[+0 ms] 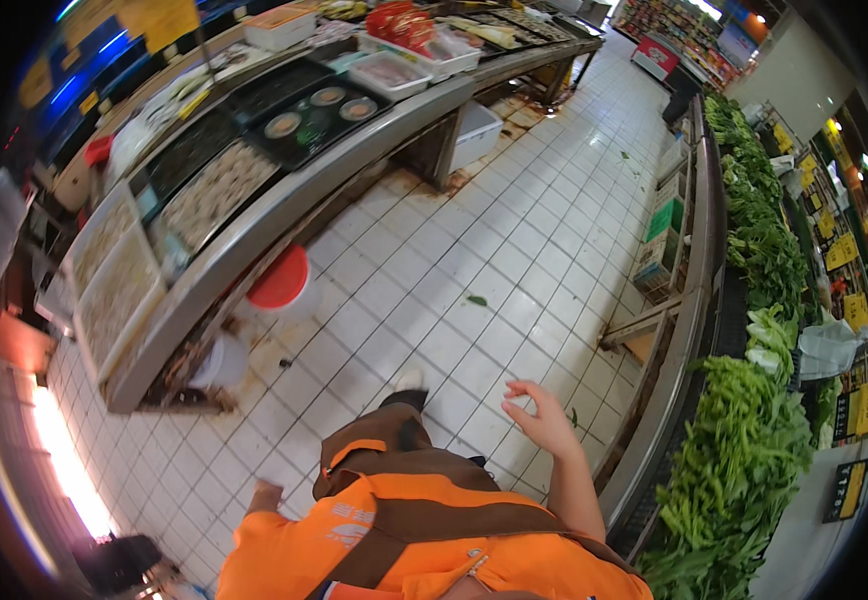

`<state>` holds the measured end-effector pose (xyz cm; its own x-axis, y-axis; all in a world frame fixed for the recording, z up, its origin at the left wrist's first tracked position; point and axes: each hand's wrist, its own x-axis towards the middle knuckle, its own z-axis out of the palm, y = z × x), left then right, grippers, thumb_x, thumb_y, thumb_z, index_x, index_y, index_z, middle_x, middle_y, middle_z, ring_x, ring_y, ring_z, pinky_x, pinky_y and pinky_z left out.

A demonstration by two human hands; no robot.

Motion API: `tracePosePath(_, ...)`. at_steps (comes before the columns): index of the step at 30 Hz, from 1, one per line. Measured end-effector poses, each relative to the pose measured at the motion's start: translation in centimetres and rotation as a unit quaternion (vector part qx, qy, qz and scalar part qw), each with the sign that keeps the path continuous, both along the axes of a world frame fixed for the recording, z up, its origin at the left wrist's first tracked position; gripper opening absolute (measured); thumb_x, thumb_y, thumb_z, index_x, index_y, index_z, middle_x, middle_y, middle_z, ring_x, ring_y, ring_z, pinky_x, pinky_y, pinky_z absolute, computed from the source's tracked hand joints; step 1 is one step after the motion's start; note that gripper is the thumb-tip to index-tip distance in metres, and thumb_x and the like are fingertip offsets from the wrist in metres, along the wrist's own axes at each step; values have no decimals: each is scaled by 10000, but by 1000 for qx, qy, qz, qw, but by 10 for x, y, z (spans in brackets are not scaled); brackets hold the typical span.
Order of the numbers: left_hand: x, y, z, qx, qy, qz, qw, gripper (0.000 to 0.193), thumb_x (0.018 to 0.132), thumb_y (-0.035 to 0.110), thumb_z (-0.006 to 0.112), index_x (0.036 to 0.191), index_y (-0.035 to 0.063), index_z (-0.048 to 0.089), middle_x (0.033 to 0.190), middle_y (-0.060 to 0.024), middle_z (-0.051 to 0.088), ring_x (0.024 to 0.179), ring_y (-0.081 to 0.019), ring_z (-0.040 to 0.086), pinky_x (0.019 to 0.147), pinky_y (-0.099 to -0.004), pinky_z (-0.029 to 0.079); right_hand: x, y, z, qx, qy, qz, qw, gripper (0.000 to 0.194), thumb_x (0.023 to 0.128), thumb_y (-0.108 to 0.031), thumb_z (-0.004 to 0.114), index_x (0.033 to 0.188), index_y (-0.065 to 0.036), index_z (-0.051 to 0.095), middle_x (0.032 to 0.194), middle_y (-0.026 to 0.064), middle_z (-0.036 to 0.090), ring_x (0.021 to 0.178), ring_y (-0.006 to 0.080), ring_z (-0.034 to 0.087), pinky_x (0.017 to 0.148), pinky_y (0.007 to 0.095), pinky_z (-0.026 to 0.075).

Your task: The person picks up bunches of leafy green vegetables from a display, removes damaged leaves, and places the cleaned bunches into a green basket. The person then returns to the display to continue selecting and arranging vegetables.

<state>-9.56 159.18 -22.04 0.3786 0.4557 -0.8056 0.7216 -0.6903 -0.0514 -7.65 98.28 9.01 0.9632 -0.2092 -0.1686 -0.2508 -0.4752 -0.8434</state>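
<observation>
My right hand (537, 420) hangs over the white tiled floor (434, 255) with nothing in it, its thumb and fingers apart and loosely curved. It is nearest to the wooden-edged vegetable stand (693, 285) on my right. On my left, only a short bare part of the arm (264, 496) shows below the orange sleeve; the left hand is out of view. I wear an orange top and a brown apron (434, 472). One foot in a white shoe (408, 379) is stretched out ahead on the tiles.
A metal-edged seafood counter (209, 300) runs along the left, with shellfish trays (220, 195) on it. A red-lidded bucket (280, 277) and a white bucket (220, 364) stand beneath. Leafy greens (741, 450) fill the right stand. A fallen leaf (477, 300) lies on the aisle floor.
</observation>
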Motion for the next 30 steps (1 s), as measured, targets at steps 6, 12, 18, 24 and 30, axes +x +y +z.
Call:
tracePosePath(6,433,-395,-9,-149,-320,-297,887,283,850,231,602,953,-25,665,957,-228,677,925,-383,648,815,-450,512,56,-162,15,-154,45,-132,978,402,874,-267,669,1172,-5,609,1031,139,682,933,295,631,795,403,494)
tracePosePath(12,650,-801,112,-489,-367,-302,731,288,879,231,656,1026,-17,644,789,-70,676,718,-123,637,624,-282,493,100,-329,-4,-87,146,-338,926,444,889,-295,646,1217,0,590,1067,158,677,1013,317,629,895,415,467)
tracePosePath(18,673,-950,47,-529,-234,-274,768,265,874,202,679,1023,-14,642,774,-38,644,711,-111,608,643,-276,494,223,-545,-28,-189,318,-211,905,493,880,-349,654,1239,-19,580,1084,170,670,1062,354,605,1045,600,289)
tracePosePath(24,673,-814,-49,-91,16,-355,930,312,851,305,662,748,11,657,702,-121,673,634,-256,638,633,-413,503,390,-734,-4,-202,164,-169,951,437,914,-334,617,1222,-26,585,1078,167,666,1076,331,597,1058,644,258)
tracePosePath(30,714,-826,-38,-38,59,-16,997,344,914,313,562,975,-12,656,787,-143,685,713,-264,660,699,-416,511,497,-895,-49,-252,278,-145,915,414,919,-304,614,1217,-17,583,1099,173,659,1083,338,593,1058,650,260)
